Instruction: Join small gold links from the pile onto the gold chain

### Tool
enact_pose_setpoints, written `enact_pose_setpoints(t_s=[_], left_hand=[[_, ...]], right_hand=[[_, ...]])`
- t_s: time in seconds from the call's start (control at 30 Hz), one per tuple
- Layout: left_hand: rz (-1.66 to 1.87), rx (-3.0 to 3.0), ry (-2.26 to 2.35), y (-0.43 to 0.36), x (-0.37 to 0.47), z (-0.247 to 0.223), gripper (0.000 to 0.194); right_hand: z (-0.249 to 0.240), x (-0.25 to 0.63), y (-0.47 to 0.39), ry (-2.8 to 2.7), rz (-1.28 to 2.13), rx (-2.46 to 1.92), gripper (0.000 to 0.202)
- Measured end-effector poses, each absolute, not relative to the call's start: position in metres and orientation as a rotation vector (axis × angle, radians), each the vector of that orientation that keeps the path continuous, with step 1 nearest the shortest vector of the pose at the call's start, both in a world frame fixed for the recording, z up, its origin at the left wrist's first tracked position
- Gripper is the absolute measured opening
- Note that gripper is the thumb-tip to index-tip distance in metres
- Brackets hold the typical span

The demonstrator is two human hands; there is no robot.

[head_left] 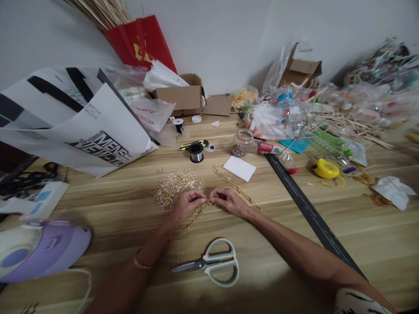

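Note:
My left hand (pixel 189 204) and my right hand (pixel 228 200) meet near the middle of the table, fingertips pinched close together. Between them is a gold-coloured chain (pixel 194 220), whose beaded length trails down beside my left hand. The right fingers close on a small gold loop at its end, partly hidden. Behind my right hand lies another gold chain (pixel 234 185), stretched slantwise on the wood. A pile of gold and clear beaded pieces (pixel 175 185) sits just beyond my left hand. Scissors with pale handles (pixel 212 263) rest on the table nearer to me.
Behind the hands stand a wire spool (pixel 196 153), a white card (pixel 239 168) and a jar of beads (pixel 241 144). A purple iron (pixel 49 250) and a paper bag (pixel 81 122) occupy the left. At right are a yellow tape measure (pixel 325 168) and heaped plastic bottles (pixel 288 104).

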State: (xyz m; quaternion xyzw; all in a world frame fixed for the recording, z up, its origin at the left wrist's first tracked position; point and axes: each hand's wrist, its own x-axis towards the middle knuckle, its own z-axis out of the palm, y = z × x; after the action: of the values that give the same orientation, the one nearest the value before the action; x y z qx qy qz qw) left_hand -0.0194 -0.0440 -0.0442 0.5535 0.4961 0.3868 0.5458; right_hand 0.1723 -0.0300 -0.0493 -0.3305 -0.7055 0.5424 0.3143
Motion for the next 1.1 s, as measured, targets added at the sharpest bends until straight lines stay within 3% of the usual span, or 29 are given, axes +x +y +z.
enact_pose_setpoints(t_s=[1.1], left_hand=[[1.064, 1.370, 1.139, -0.0498, -0.0125, -0.0404, 0.006]], right_hand=[[-0.0541, 0.1709, -0.0302, -1.788, 1.460, -0.863, 0.022]])
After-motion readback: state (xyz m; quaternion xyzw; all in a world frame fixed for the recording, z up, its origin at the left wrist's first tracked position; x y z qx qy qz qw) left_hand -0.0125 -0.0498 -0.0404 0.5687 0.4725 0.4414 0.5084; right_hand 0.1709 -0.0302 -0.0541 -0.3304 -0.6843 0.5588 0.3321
